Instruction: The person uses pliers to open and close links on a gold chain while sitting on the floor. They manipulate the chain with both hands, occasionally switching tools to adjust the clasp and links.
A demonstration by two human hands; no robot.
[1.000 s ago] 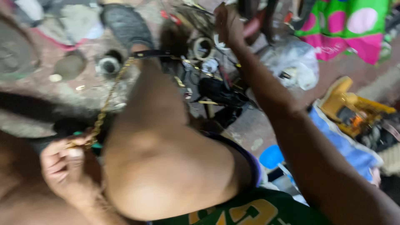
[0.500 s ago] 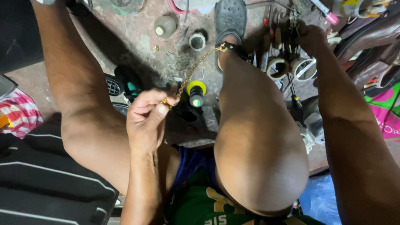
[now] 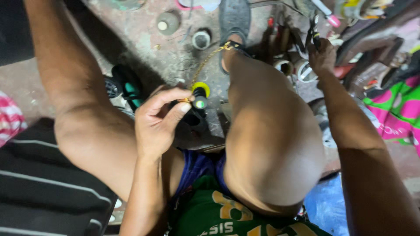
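Between the bent knees, a torch [image 3: 200, 97] lies on the floor; left hand [image 3: 158, 121] pinches a thin gold chain [image 3: 205, 63], right hand [image 3: 322, 56] grips pliers [image 3: 314, 29].

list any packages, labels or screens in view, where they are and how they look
No screens or signs.
Small round can: on the floor at top, grey, pale lid.
Pink and green printed bag or cloth: right edge.
Blue plastic bag: bottom right, crumpled.
Green shorts: yellow lettering, bottom centre.

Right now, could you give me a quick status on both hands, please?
Left hand pinching gold chain, stretched taut to the foot. Right hand gripping pliers among floor clutter. Raised knee between the hands.
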